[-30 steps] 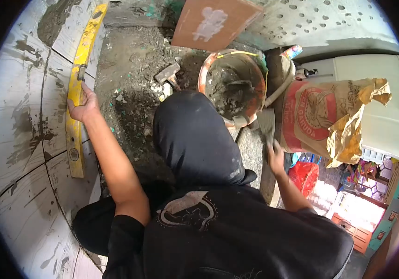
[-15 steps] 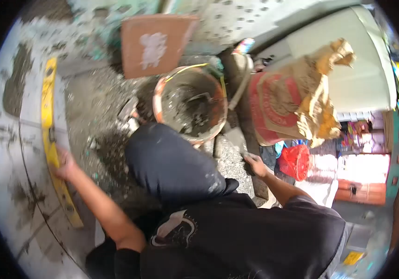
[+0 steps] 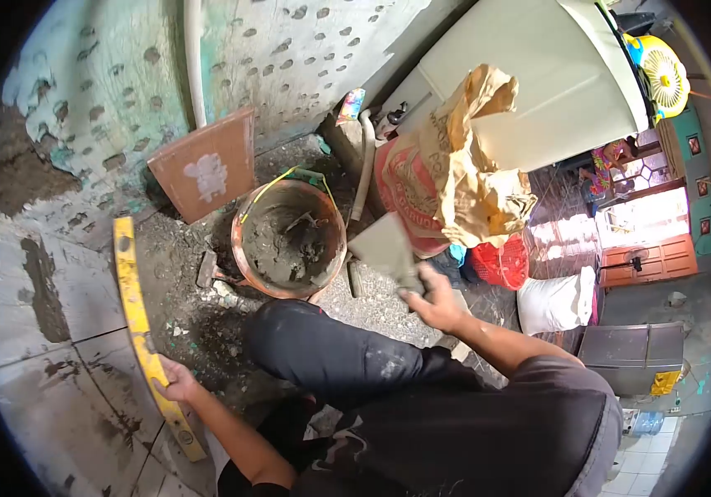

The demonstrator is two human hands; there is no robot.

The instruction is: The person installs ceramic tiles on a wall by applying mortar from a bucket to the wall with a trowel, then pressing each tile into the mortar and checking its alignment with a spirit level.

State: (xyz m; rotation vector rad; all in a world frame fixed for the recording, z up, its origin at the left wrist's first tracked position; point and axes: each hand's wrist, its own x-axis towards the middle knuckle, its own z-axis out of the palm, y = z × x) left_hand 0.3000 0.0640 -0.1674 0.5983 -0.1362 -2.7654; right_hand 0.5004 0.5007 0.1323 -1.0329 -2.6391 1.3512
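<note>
My left hand (image 3: 176, 379) is closed around the yellow spirit level (image 3: 136, 302), which lies along the edge of the grey tiles (image 3: 82, 352). In my right hand (image 3: 440, 300) is the handle of a flat trowel (image 3: 384, 247), its blade pointing up and left, right of the bucket. The orange bucket (image 3: 242, 263) has wet grey mortar (image 3: 282, 240) and a tool inside. Left of the bucket a hammer (image 3: 208, 270) lies on the rubble-strewn ground. My bent knee is just below the bucket.
A brown square tile (image 3: 206, 170) leans against the pitted wall (image 3: 289, 50). An open paper cement bag (image 3: 430, 178) stands right of the bucket, beside a large pale cabinet (image 3: 529, 74). Beyond are a red basket (image 3: 500, 261), a white sack (image 3: 556, 300) and a yellow fan (image 3: 662, 76).
The view has shifted and turned. My right hand has raised the trowel, and its blade now shows clearly. My left hand is still on the level.
</note>
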